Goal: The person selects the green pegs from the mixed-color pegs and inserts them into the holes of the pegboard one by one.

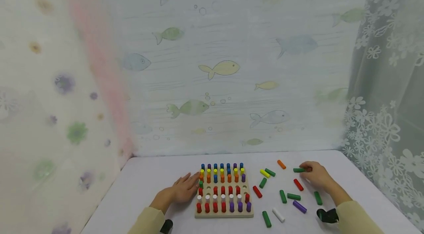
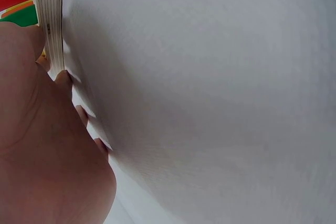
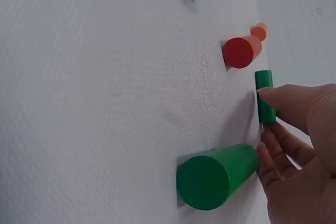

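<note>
A wooden pegboard (image 1: pixel 225 216) stands on the white table, with rows of coloured pegs upright in its holes. My left hand (image 1: pixel 183 190) lies with fingers extended along the board's left side; the left wrist view shows the thumb side against the board's edge (image 2: pixel 50 19). Over on the right, my right hand (image 1: pixel 316 176) pinches a green peg (image 1: pixel 298 170) between thumb and fingers. In the right wrist view the thumb presses on this peg (image 3: pixel 266 106), and another green peg (image 3: pixel 210 179) lies close below the fingers. Two bare holes show in the board, one beside the green peg (image 1: pixel 201 184).
Loose pegs lie scattered right of the board: a red peg (image 1: pixel 298 184), an orange peg (image 1: pixel 281 164), a yellow peg (image 1: pixel 264 173), a purple peg (image 1: pixel 299 206), a white peg (image 1: pixel 278 215) and several green ones. A fish-patterned curtain (image 1: pixel 225 123) hangs behind the table.
</note>
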`<state>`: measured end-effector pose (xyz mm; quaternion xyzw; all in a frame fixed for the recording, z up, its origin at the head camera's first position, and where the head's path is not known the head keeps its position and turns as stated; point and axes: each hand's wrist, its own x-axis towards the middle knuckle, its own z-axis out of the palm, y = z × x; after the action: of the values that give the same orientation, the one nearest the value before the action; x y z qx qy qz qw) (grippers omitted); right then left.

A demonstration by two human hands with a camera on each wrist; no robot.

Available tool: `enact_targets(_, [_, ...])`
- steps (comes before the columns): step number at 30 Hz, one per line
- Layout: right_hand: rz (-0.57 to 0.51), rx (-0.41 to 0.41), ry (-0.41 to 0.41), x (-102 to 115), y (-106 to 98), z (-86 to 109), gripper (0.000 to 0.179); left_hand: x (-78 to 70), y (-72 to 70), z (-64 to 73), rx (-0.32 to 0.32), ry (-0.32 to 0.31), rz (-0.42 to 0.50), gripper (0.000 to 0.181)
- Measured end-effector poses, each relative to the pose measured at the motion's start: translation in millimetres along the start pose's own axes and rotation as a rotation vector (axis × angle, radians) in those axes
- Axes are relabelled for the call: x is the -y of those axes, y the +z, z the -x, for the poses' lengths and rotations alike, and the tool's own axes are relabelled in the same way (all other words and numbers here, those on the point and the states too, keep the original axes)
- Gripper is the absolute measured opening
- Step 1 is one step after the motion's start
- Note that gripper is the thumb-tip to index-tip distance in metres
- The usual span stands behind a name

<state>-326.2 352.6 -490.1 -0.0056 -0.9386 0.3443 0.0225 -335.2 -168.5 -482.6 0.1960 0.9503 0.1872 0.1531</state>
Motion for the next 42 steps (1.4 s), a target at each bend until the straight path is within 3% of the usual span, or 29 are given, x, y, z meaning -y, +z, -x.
enact_targets(16, [0.049, 0.008, -0.018, 0, -3, 1.5, 0.022, 0.1, -0.7, 0.2, 0.005, 0.002, -0.001, 0.057])
enact_targets(24, [0.069, 0.033, -0.06, 3, -7, 5.9, 0.024, 1.2, 0.0, -1.8, 0.005, 0.002, -0.003, 0.056])
enact_targets(35, [-0.017, 0.028, -0.09, 13, -14, 15.2, 0.026, 18.0, 11.1, -13.2, -0.016, 0.016, 0.013, 0.064])
enact_targets(42, [-0.059, 0.044, -0.082, 19, -15, 20.8, 0.031, 14.8, 10.3, -8.6, -0.006, 0.029, 0.011, 0.063])
